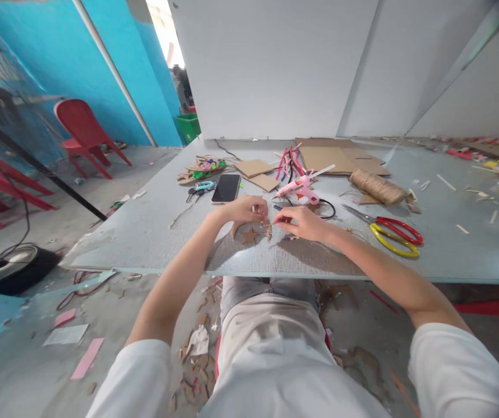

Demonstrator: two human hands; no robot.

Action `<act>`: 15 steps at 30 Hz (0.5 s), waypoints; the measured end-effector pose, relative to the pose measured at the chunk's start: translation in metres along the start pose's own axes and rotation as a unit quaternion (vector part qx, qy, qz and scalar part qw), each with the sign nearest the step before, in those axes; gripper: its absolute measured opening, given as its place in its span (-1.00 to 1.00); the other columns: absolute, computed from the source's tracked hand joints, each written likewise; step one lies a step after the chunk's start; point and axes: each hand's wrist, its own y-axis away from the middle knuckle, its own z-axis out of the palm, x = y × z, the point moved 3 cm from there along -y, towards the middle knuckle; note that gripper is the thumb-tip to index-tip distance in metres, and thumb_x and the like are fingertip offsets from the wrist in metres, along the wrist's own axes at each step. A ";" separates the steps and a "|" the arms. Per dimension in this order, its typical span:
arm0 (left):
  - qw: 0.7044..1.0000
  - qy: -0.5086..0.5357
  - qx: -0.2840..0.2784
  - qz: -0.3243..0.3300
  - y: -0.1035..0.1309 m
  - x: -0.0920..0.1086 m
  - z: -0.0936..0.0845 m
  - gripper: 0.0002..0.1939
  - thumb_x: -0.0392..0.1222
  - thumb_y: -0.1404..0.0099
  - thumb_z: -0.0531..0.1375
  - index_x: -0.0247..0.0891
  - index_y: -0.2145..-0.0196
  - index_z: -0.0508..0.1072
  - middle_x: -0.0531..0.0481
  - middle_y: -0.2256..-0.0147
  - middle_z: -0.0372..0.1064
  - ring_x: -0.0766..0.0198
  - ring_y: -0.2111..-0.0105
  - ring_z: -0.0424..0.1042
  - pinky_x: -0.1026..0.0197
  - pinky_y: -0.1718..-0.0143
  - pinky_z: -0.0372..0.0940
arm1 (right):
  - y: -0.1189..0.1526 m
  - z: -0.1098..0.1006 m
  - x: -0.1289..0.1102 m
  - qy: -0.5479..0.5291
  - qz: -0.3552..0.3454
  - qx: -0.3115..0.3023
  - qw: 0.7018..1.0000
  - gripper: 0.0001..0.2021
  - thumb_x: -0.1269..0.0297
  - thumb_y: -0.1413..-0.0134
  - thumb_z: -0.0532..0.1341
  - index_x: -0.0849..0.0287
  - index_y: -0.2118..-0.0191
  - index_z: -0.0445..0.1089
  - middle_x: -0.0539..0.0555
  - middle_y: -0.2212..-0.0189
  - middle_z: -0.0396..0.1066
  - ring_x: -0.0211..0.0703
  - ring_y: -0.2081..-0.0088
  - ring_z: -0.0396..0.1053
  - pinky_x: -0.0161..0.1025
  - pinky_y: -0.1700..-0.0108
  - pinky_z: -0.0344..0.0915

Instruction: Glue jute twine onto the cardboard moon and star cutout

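My left hand (249, 209) is over the upper edge of a curved brown cardboard piece (235, 230), its fingers bent and closed; what they pinch is too small to make out. A brown star (248, 235) lies inside the curve, below that hand. My right hand (295, 223) is a little to the right, thumb and fingers pinched together near the piece's twine-wrapped right end (269, 231). Whatever it holds is too small to tell. Just behind my hands lies a pink glue gun (299, 188) with a black cord.
A phone (226, 188) and blue-handled snips (204, 185) lie at left. Scissors (388, 232) with red and yellow handles and a twine spool (377, 186) are at right. Farther back are cardboard sheets (327, 158) and pipe cleaners (290, 162). The table's front edge (232, 273) is near my body.
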 end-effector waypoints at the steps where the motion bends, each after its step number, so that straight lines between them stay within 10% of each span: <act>1: 1.000 0.011 -0.001 0.005 -0.001 0.000 0.002 -0.77 -0.06 -0.16 0.19 -0.28 0.33 0.47 0.00 0.38 0.39 0.32 0.37 0.32 0.29 0.30 0.23 | 0.000 0.003 0.001 -0.010 -0.016 0.001 1.000 -0.82 0.33 -0.20 0.17 0.21 0.17 0.50 0.12 0.26 0.55 -0.21 0.28 0.43 -0.28 0.18 0.29; 15: 0.996 0.042 -0.071 -0.043 0.000 0.004 0.009 -0.71 0.03 -0.16 0.20 -0.28 0.34 0.44 0.04 0.44 0.37 0.34 0.42 0.33 0.32 0.37 0.23 | -0.001 0.019 0.022 -0.053 0.130 0.060 0.988 -0.86 0.27 -0.02 0.23 0.24 0.39 0.46 0.03 0.53 0.46 -0.28 0.49 0.33 -0.33 0.37 0.21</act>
